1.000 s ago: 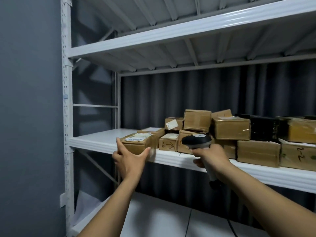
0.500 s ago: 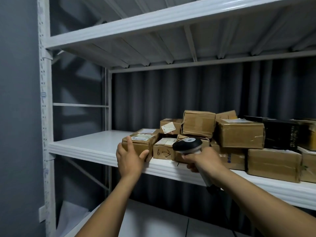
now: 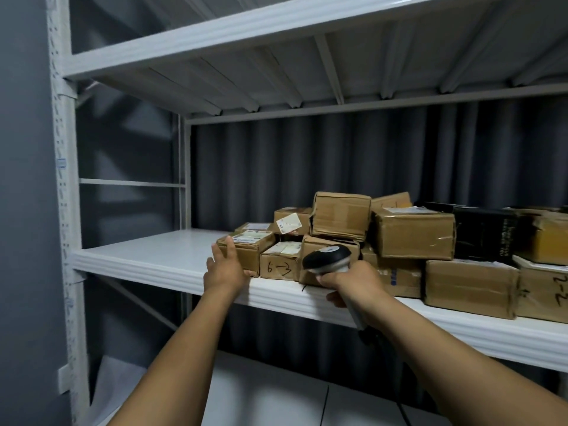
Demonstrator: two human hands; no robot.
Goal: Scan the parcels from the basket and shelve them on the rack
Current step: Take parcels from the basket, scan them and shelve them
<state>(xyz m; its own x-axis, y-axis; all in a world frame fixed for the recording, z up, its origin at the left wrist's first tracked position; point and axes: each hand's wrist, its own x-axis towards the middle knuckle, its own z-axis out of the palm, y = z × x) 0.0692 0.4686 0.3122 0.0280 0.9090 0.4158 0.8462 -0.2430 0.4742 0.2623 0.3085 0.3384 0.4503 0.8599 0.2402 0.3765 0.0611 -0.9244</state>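
Note:
A small brown cardboard parcel with a white label on top sits at the left end of the pile on the white rack shelf. My left hand lies against its front left corner with straight fingers, thumb at its lower right. My right hand grips the handle of a black and grey barcode scanner, head raised in front of the boxes. Beside the parcel stands a box marked "6-3". The basket is out of view.
Several brown boxes and a black box are piled along the shelf to the right. The shelf's left half is bare. An upper shelf hangs overhead, a lower shelf lies below, and the rack's post stands against a grey wall.
My left hand has pushed the small parcel further onto the shelf, up against the "6-3" box. The scanner hand stays put. My view has moved closer to the rack.

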